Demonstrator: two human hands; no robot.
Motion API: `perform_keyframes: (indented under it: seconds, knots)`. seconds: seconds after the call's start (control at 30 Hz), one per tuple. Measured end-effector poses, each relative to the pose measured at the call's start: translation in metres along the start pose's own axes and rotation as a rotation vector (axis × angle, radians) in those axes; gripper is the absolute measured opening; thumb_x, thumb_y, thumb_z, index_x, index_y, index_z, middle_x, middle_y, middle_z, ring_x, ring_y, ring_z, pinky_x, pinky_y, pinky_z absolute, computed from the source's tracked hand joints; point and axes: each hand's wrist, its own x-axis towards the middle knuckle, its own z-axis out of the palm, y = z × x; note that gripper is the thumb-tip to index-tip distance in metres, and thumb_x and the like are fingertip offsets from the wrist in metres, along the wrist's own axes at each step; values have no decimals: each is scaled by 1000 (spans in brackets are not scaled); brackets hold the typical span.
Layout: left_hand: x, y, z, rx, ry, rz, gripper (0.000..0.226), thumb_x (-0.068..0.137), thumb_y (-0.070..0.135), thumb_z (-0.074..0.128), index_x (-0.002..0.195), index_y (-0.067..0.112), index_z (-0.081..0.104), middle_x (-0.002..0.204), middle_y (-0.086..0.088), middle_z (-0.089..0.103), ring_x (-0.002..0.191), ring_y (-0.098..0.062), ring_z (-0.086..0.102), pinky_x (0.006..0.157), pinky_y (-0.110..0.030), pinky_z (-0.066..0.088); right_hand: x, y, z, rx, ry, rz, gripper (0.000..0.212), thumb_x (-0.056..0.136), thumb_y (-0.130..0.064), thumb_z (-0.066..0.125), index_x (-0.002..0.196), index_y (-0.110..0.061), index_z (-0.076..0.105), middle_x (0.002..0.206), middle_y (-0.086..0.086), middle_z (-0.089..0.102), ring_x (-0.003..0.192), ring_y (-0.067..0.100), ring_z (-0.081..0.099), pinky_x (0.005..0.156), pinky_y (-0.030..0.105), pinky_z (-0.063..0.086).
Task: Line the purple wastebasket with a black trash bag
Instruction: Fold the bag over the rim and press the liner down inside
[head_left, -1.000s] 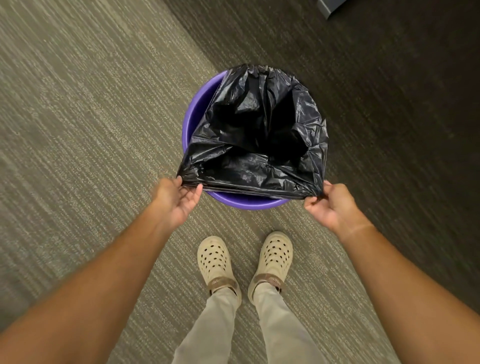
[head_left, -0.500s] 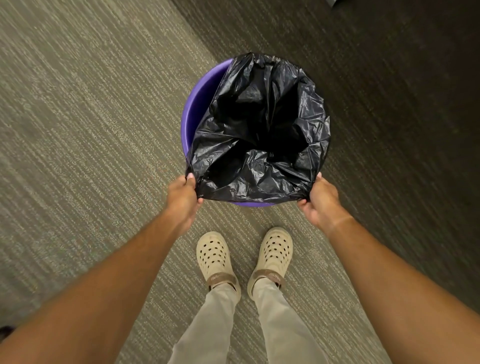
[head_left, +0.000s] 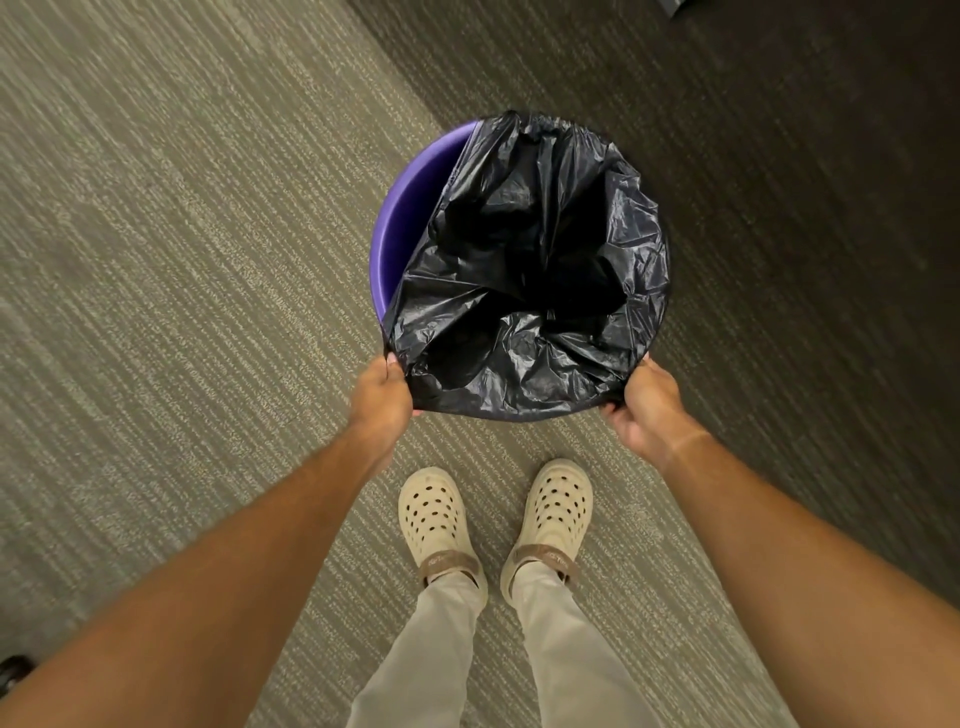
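Both hands, left hand (head_left: 382, 397) and right hand (head_left: 647, 408), grip tight on the near edge of the shiny, crinkly black plastic trash bag (head_left: 530, 270), spread over the round purple plastic wastebasket (head_left: 400, 223) on stripy carpet (head_left: 182, 260).

Both hands, left hand (head_left: 382, 400) and right hand (head_left: 647, 410), are pulling the black trash bag (head_left: 530, 270) down, now covering the purple wastebasket (head_left: 402, 218)'s near rim.

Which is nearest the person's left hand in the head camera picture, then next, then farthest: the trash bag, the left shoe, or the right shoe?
From the left hand:
1. Black trash bag: its hem is gripped in that hand, at the near-left rim of the purple wastebasket.
2. Left shoe: on the carpet just below the hand.
3. Right shoe: farther over, on the right hand's side.
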Motion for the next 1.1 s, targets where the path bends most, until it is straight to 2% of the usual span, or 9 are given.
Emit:
perform_keyframes:
  seconds: [0.13,0.23,0.3,0.37,0.43,0.53,0.7,0.83,1.1]
  knots:
    - [6,1,-1,-8,9,2,27,103,18,29,117,12,51,124,-11,58,112,-23,58,104,-48,42,-5,-7,2,98,-5,33,25,100,-8,41,105,-12,65,89,6,73,70,12,69,56,26,56]
    - [9,15,-6,-78,131,66,30,93,-3,42,109,20,50,111,-8,60,82,-11,58,73,-25,51,-9,-23,5,-24,111,0,27,100,-20,38,98,-12,63,84,4,75,83,17,68,66,32,56]
    - [8,33,-13,-146,310,183,48,76,-17,49,104,22,49,106,-4,55,72,-6,50,54,-14,45,-11,-42,8,-208,424,-253,22,97,-25,41,104,-15,59,96,-2,62,90,15,57,67,24,41]
    - [6,52,-18,-118,423,367,50,67,-17,51,102,18,50,107,-4,51,79,-4,49,58,-11,45,-20,-68,17,-417,627,-721,22,88,-23,48,107,-18,60,101,-1,54,98,17,52,76,19,31]
    - [5,66,-16,10,412,528,40,69,-11,56,100,15,54,107,-4,51,81,-4,48,64,-9,45,-35,-90,45,-587,455,-1131,22,81,-19,52,99,-16,65,96,0,60,97,18,55,85,25,39]
    - [8,75,-10,271,388,625,29,76,-4,63,99,13,61,105,-4,55,77,-2,50,65,-6,46,-50,-112,108,-857,8,-1415,23,82,-10,51,96,-11,69,96,6,67,95,24,60,90,37,45]
    - [16,64,-19,212,396,540,23,83,-10,54,97,8,60,93,-6,61,73,-8,55,63,-17,52,-44,-133,177,-1478,-98,-1377,35,91,-13,46,123,-19,57,124,12,53,118,31,45,97,41,39]
    - [26,52,-35,86,417,404,22,87,-6,56,92,15,57,79,7,56,68,-2,55,53,-8,47,-28,-145,172,-1538,86,-1255,39,92,-16,49,130,-24,53,133,12,48,125,35,39,100,46,37]
    - [44,57,-36,-41,427,264,19,89,1,60,88,19,56,79,4,61,70,-9,62,50,-14,47,-16,-166,184,-1595,-84,-1289,24,96,-31,50,114,-26,66,116,4,66,117,30,51,98,46,32]
